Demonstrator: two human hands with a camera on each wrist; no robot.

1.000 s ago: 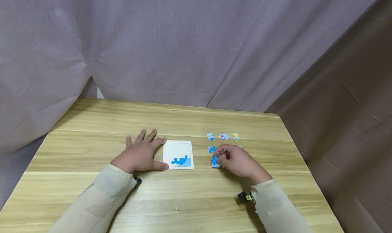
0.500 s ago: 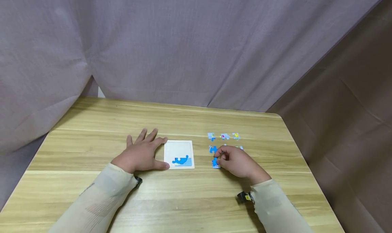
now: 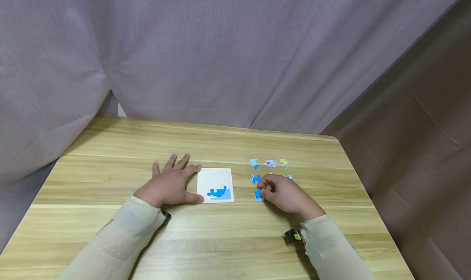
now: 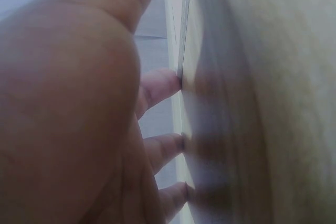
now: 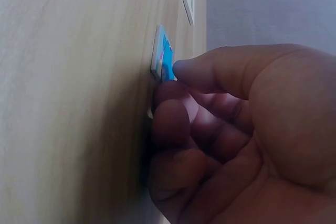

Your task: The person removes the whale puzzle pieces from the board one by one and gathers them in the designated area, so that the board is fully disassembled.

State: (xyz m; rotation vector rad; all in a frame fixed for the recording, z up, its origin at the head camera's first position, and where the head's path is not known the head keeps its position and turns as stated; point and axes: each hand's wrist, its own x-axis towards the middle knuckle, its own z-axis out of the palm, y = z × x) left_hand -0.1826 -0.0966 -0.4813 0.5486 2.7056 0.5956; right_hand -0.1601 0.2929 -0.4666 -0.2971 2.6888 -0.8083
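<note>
A square white puzzle tray [image 3: 215, 178] lies mid-table, with joined blue pieces [image 3: 218, 193] in its lower right part. My left hand [image 3: 169, 186] is spread flat at its left side; the thumb and index fingertip touch the tray's left corners. To the right of the tray, my right hand [image 3: 285, 193] pinches the edge of a blue jigsaw puzzle piece [image 5: 166, 59] between thumb and finger, close to the tabletop. The other fingers curl under the palm. In the head view, the fingers cover part of this piece [image 3: 258, 196].
Behind my right hand lie loose puzzle pieces in rows: a blue one [image 3: 255, 178], a light blue one [image 3: 254, 163], a pink-swirled one [image 3: 270, 163] and a yellow sun piece [image 3: 283, 163]. My hand partly hides others. A grey curtain [image 3: 206, 59] hangs behind the wooden table [image 3: 220, 235].
Both hands stay almost in place. The right thumb and finger remain at the blue piece, which shifts only slightly. The head view has drifted a little.
</note>
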